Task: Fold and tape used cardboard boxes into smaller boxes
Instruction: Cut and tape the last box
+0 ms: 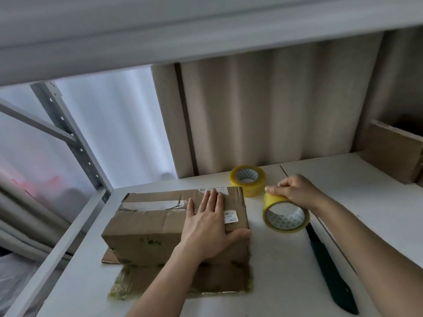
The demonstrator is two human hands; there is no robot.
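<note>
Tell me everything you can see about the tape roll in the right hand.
The tape roll is yellow, translucent-looking packing tape wound on a pale printed core, whose open centre faces the camera. It stands on edge, tilted, on or just over the white table, to the right of the cardboard box. The right hand grips its upper rim from above, fingers curled over it. No loose tape end shows.
</note>
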